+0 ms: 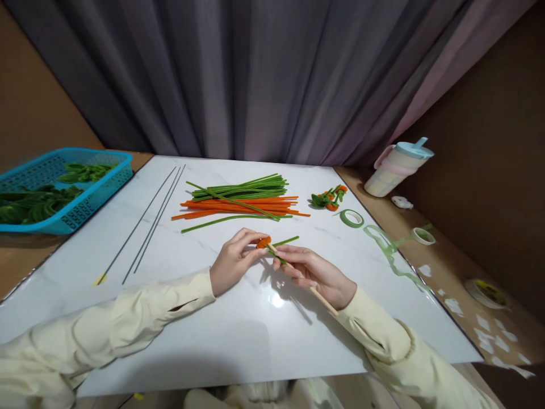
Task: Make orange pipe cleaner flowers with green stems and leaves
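While the right hand (319, 274) grips a stick (324, 301), the left (235, 257) pinches chenille (263, 243), apparently.

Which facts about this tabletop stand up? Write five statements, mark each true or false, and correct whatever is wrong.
1. The left hand holds a small, fuzzy orange piece. True.
2. The right hand holds a pair of silver metal scissors. False: it holds a thin, pale wooden stick.
3. The bundle of fuzzy green stems lies farther from the person than the bundle of fuzzy orange stems. True.
4. The blue openwork plastic basket stands on the person's right. False: it is on the left.
5. Three thin, dark, straight rods lie to the left of both bundles. True.
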Tool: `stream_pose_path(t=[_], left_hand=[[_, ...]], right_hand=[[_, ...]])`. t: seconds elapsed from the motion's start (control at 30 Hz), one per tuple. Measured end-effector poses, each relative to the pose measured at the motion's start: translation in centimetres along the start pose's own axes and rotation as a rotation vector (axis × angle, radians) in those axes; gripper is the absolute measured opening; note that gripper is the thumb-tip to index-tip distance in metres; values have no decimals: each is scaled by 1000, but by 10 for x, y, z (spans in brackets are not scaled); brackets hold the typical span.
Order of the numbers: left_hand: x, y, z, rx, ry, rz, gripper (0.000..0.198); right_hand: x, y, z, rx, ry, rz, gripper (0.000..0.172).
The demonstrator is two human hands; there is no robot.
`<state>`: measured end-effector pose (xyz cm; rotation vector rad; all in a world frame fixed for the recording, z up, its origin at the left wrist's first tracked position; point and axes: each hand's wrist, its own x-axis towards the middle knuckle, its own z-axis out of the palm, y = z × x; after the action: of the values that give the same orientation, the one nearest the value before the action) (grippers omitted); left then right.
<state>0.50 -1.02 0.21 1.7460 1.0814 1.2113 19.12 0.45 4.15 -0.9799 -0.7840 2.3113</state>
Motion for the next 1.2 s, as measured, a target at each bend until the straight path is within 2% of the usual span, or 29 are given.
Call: stream_pose_path(t=[0.37,0.63,0.8,1.1,1.2], left_hand=[[0,2,0,148,39,123,24],[-1,-1,0,250,22,194,25],[-1,0,0,244,11,197,26],[2,1,-1,159,11,96,24],[3,1,-1,138,12,79,22]], right_hand=[[-1,1,-1,92,-9,28,15],[0,4,-5,233,-47,73,13],[0,3,-7,307,-77,120,9],[1,4,-6,335,-118,106,22],[2,5,-6,321,-101,95,17]])
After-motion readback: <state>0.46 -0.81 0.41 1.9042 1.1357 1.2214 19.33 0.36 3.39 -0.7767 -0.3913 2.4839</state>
